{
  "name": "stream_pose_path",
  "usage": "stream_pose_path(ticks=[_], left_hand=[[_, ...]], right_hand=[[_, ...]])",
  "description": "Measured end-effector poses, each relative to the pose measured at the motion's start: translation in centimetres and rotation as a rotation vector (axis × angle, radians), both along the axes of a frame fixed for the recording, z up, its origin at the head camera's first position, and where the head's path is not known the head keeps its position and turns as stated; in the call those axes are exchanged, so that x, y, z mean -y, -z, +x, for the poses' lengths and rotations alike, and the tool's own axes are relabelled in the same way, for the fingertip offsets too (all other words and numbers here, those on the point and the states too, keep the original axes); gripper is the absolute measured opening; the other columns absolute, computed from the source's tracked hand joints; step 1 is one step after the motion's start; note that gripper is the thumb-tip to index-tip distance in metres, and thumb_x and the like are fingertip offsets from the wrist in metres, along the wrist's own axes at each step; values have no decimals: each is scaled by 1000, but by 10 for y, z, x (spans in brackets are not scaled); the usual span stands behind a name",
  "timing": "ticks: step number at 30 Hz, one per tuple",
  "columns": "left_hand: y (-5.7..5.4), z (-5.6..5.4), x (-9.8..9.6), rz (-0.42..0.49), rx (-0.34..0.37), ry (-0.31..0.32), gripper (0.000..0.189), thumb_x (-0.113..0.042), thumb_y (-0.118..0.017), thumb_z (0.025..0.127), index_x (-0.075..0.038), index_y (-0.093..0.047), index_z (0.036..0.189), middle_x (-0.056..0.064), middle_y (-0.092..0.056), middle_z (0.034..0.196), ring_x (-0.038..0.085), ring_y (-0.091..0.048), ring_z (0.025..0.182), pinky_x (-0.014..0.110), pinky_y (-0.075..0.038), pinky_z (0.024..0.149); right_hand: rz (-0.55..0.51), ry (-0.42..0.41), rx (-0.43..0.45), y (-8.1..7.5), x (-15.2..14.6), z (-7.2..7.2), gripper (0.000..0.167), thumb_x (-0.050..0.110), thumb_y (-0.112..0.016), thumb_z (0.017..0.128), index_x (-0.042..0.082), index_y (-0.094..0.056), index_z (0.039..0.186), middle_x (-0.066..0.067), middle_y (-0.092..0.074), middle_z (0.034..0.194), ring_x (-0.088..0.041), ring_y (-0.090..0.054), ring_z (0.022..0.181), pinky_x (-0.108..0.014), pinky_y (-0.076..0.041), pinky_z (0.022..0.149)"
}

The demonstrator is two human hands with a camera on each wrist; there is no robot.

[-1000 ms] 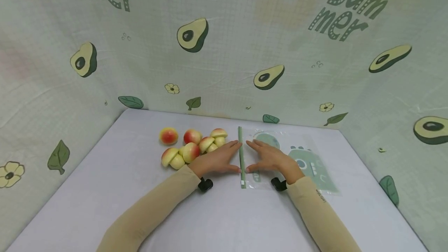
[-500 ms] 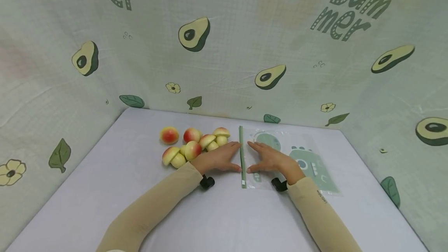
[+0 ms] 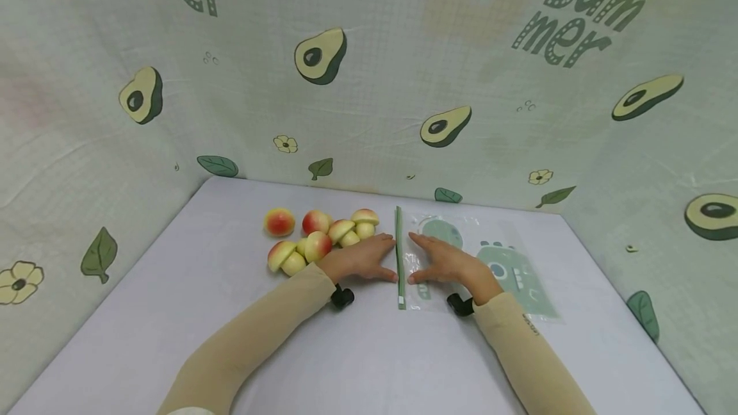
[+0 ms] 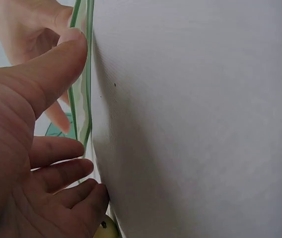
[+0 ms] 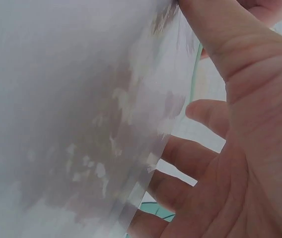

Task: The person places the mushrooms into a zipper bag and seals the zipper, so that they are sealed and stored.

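A clear zip bag with a green monster print lies on the white table, its green slider strip on the left. In the left wrist view two green strip edges stand slightly apart. My left hand is at the strip's left side, fingers spread and thumb at the strip; whether its fingertips touch is unclear. Opposite it, my right hand lies over the bag with fingers extended. The right wrist view shows clear film beside the right hand's fingers. Neither hand grips anything.
Left of the bag sit several red-and-yellow mushroom-like pieces, close behind the left forearm. One rounded piece lies apart at far left. A printed cloth rises behind the table and along both sides.
My left hand's fingertips have drawn slightly left from the green strip. The right hand and the bag stay nearly in place; the head view shifts slightly.
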State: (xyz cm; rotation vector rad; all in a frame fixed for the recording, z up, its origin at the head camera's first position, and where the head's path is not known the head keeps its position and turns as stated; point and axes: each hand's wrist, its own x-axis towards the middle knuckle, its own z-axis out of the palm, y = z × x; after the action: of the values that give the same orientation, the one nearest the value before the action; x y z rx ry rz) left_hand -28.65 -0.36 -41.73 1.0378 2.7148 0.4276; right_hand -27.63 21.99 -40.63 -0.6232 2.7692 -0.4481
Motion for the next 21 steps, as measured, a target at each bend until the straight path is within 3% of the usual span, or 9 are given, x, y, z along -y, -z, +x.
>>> stream_pose_path(ticks=[15,21], left_hand=[[2,-8,-6,-60,-39,26,78,-49,-67,86,-2,-41,142,16,-37,148,27,-33,137,35,-27,112],[-1,-6,-8,-88,-66,20,73,-49,-67,85,-4,-46,140,16,-40,146,26,-35,136,34,-28,111]], right_hand=[[-1,1,4,0,-1,1,100,53,-76,74,18,-25,152,-13,-28,154,-35,-25,140,-54,-25,109],[7,22,31,-2,1,2,100,53,-76,73,17,-25,152,-15,-25,155,-36,-22,141,-56,-23,109]])
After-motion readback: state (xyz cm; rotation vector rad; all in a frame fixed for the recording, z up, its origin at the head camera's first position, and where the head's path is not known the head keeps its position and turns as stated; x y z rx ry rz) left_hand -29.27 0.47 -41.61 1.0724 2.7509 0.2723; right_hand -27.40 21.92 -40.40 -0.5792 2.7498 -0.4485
